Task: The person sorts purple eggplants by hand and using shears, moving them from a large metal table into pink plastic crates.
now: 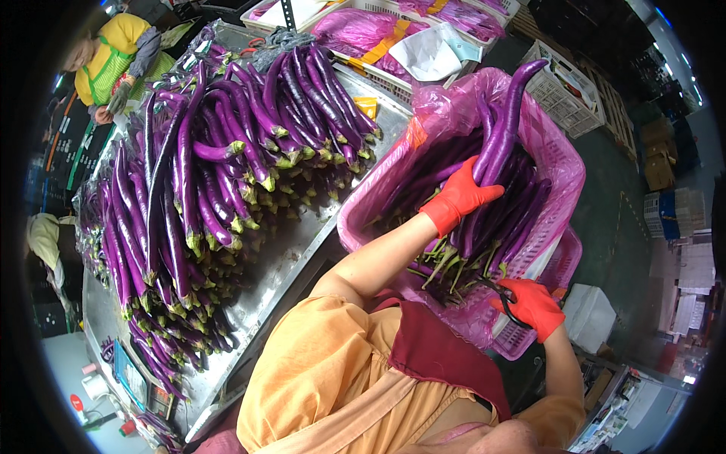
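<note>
Inside a crate lined with pink plastic film (pixel 567 164) lie long purple eggplants (pixel 536 204), their green stems pointing towards me. My left hand (pixel 462 196), in a red rubber glove, grips one or more long eggplants (pixel 505 136) above the crate; the fingers hide how many. At the crate's near right corner my right hand (pixel 536 306), also red-gloved, holds black-handled scissors (pixel 507 301). The scissor blades reach towards the cut and uncut-looking stems (pixel 454 269), and whether they touch one I cannot tell.
A metal table (pixel 283 261) on the left bears a large heap of eggplants (pixel 215 170). Film-wrapped crates (pixel 368 34) stand beyond it, a white crate (pixel 567 91) farther right. Another person (pixel 116 62) stands across the table. A white foam box (pixel 590 315) lies right of my right hand.
</note>
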`<state>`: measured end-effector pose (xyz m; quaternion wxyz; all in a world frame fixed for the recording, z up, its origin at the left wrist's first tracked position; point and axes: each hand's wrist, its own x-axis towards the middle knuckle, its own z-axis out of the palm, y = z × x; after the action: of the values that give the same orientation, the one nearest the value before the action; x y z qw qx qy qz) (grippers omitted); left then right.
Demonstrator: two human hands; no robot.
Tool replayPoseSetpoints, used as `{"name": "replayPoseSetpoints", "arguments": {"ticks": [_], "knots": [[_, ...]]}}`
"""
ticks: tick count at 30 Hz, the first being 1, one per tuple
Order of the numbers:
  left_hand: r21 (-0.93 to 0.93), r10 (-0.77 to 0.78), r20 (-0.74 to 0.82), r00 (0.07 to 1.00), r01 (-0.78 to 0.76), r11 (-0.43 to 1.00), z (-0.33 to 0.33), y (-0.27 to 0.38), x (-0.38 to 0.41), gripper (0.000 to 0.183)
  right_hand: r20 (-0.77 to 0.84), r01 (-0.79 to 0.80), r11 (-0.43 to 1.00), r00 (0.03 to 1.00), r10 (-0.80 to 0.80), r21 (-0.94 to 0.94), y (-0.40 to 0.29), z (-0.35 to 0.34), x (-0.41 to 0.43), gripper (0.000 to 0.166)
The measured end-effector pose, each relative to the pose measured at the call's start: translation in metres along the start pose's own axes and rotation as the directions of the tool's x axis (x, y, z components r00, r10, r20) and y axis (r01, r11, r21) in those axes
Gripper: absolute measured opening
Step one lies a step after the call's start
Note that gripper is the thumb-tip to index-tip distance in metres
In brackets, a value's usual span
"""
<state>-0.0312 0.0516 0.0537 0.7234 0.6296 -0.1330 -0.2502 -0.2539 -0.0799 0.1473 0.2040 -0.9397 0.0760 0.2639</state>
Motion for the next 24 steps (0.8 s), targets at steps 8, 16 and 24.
{"name": "replayPoseSetpoints", "arguments": {"ticks": [8, 16, 24], "knots": [[-0.235, -0.002, 0.067, 0.998, 0.017, 0.972, 0.004, -0.019, 0.007, 0.064, -0.233, -0.025, 0.855, 0.958, 0.169, 0.518, 0.000, 0.001, 0.005, 0.036], [-0.163, -0.147, 0.132, 0.980, 0.168, 0.972, 0.007, -0.002, -0.009, 0.085, -0.332, 0.142, 0.570, 0.911, 0.245, 0.810, -0.019, 0.012, 0.033, 0.039], [0.035, -0.074, 0.257, 0.964, 0.068, 0.997, 0.020, -0.010, -0.019, 0.093, -0.665, 0.496, 0.470, 0.672, 0.326, 0.731, -0.021, -0.052, 0.079, 0.042]]}}
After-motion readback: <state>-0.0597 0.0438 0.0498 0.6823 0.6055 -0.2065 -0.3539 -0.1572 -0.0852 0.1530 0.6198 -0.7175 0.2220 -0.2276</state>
